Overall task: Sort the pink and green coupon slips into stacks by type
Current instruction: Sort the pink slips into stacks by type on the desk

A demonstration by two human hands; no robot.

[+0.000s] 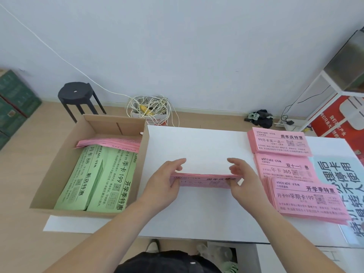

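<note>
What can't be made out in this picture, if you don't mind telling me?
Head view: held pink slips, tilted nearly edge-on, ends covered by left hand and right hand; count and most print unreadable.
Pink slips in the box: only edges show, print hidden.
Middle pink stack: lower part under the nearest stack.
Lettered sheet: cut by right edge.

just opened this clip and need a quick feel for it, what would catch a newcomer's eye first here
First, the bundle of pink slips held between the left hand and right hand at the middle of the white table. Next, three pink stacks line the table's right side. Then the cardboard box on the left, holding green slips and a pink pile.
</note>
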